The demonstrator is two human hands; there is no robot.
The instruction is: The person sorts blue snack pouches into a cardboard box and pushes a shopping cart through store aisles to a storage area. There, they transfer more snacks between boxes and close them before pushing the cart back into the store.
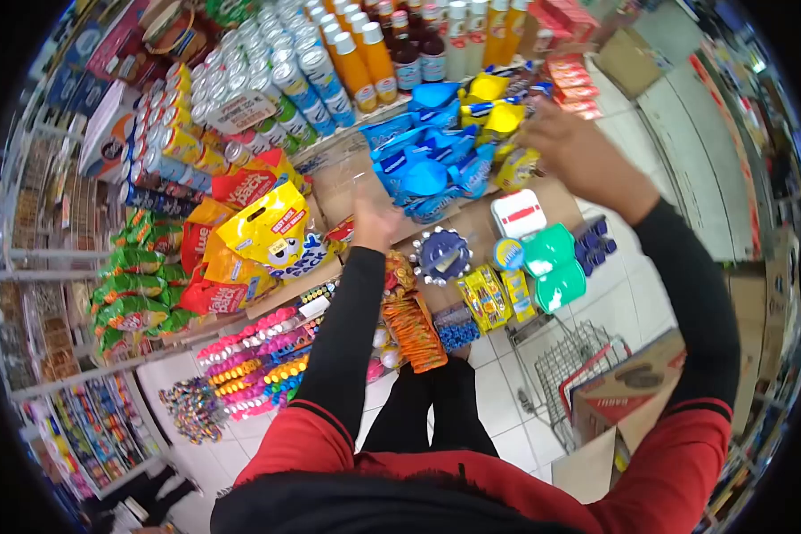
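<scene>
My left hand (376, 221), slightly blurred, is over the bare cardboard (334, 191) of the display, with its fingers apart and nothing visible in them. Close to its wrist lies a small red packet (340, 231). Blue pouches (427, 173) stand in rows between my two hands. My right hand (578, 151) reaches to the right end of the display, its fingers bent together beside yellow pouches (505, 120). Whatever those fingers may hold is hidden. Below them stands another yellow pouch (518, 169).
Yellow party packs (271, 231) and drink cans (240, 98) fill the left side. Bottles (365, 67) line the back. In front are a white-lidded box (518, 214), green containers (552, 267) and orange packets (414, 334). A wire basket (561, 356) and carton (627, 383) stand at right.
</scene>
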